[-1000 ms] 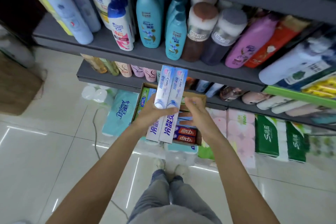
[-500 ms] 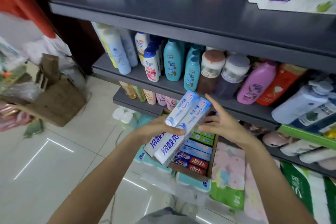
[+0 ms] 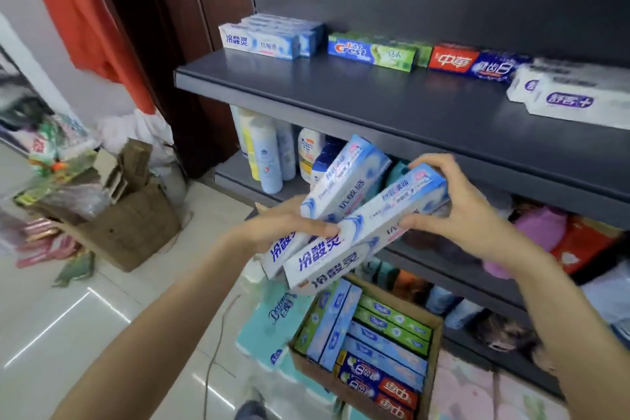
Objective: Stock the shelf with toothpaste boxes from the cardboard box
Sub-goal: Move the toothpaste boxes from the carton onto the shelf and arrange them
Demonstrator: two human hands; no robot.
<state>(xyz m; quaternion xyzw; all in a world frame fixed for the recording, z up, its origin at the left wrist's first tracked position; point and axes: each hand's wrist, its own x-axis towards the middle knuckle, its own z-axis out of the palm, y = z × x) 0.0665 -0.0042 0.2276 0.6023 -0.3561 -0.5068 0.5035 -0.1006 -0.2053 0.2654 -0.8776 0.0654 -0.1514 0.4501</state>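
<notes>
Two toothpaste boxes (image 3: 354, 211) hang tilted below the shelf (image 3: 375, 106). The left hand (image 3: 283, 228) grips their lower ends, while the right hand (image 3: 456, 211) pinches the nearer box's top. At eleven o'clock sits the matching stack (image 3: 269, 37). The farther box, held only at one end, could slide free and drop.

Two toothpaste boxes (image 3: 354, 215) side by side, slanted, held before the shelf edge (image 3: 409, 126), left hand (image 3: 283, 228) at their near end, right hand (image 3: 453, 211) at their far end. On the shelf behind, a row of toothpaste packs (image 3: 371, 51) lying from left to right. Bottles (image 3: 269, 153) on the shelf beneath. Below the hands, a cardboard box (image 3: 433, 344) with more toothpaste in it. Left, on the floor, another carton (image 3: 129, 225).
</notes>
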